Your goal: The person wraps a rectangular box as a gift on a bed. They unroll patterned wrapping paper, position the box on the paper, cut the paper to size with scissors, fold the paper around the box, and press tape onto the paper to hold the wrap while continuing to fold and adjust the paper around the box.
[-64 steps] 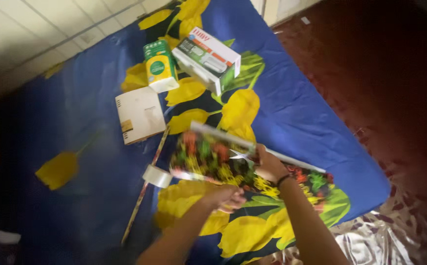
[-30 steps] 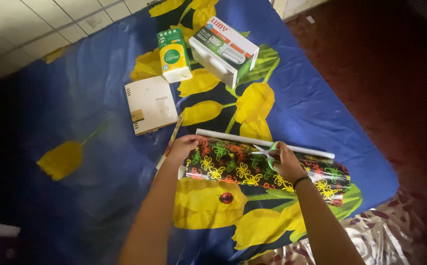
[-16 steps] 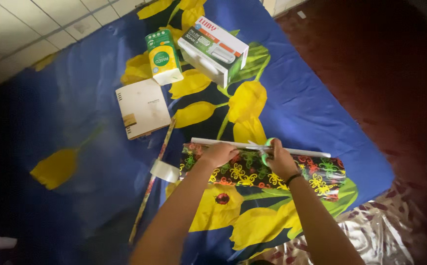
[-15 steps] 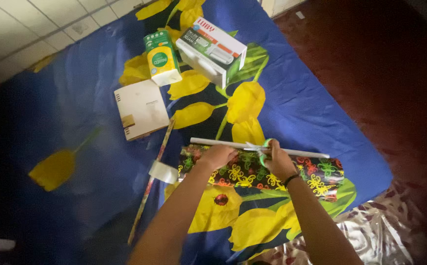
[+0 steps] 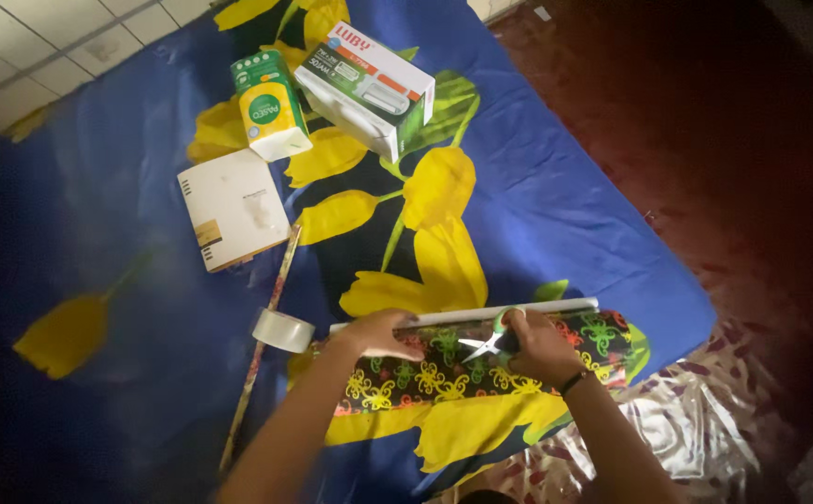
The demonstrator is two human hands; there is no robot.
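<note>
Fingers of R hand [image 5: 539,347] grip 1 scissors [image 5: 487,341], L hand [image 5: 380,332] flat on 1 wrapping sheet [image 5: 444,373]; 3 boxes [image 5: 366,86].

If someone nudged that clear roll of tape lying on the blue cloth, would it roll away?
Probably not far: the tape roll lies flat on its side, so it would likely slide rather than roll. The soft blue cloth should drag on it. It looks light and hollow, so easy to lift.
</note>
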